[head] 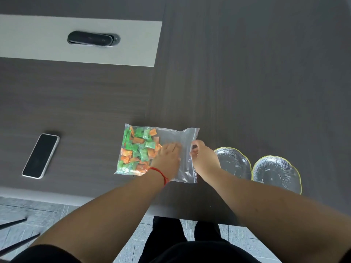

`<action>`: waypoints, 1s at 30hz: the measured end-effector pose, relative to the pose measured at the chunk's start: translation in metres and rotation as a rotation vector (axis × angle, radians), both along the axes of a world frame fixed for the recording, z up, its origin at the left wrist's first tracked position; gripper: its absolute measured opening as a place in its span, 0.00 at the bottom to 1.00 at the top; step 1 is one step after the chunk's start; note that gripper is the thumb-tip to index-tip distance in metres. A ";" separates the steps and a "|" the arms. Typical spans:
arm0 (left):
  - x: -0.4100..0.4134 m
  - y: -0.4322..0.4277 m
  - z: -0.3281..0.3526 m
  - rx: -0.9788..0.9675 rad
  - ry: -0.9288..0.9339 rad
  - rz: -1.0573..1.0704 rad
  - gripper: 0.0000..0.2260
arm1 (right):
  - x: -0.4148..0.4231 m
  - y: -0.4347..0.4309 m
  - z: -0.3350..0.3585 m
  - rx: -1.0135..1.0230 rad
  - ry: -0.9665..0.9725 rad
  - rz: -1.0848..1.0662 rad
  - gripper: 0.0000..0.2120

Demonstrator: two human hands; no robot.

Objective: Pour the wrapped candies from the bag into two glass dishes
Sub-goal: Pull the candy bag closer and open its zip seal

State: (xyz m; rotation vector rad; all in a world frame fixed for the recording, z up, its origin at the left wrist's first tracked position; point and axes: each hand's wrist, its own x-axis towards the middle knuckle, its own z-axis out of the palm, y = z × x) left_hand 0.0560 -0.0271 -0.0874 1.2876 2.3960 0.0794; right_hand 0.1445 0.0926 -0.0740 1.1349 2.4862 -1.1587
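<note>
A clear zip bag [171,134] lies flat on the dark wooden table [247,82]. Several green and orange wrapped candies [137,149] are bunched in its left half. My left hand [168,158], with a red string on the wrist, presses flat on the middle of the bag. My right hand [204,156] pinches the zip edge on the bag's right side. Two empty ribbed glass dishes with yellow rims stand side by side to the right: the nearer dish [237,162], partly behind my right wrist, and the farther dish [277,173].
A black phone [40,155] lies face up at the left of the table. A black cable hatch [93,38] sits in a pale grey strip at the back left. The table's front edge runs just below the bag, with tiled floor below it.
</note>
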 end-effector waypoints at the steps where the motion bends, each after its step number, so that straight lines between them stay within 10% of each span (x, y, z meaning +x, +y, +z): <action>1: 0.007 0.003 0.005 0.098 -0.109 0.083 0.19 | -0.002 0.000 0.004 -0.045 0.026 -0.048 0.16; 6: 0.022 0.017 0.028 0.432 -0.720 0.850 0.05 | -0.007 -0.002 0.024 -0.153 0.113 -0.122 0.14; 14: 0.021 0.002 0.048 0.525 -1.164 1.236 0.11 | -0.002 -0.018 0.049 -0.121 0.104 0.038 0.11; 30: 0.020 -0.027 0.088 0.618 -1.155 1.147 0.03 | -0.002 -0.012 0.088 -0.625 0.190 -0.012 0.10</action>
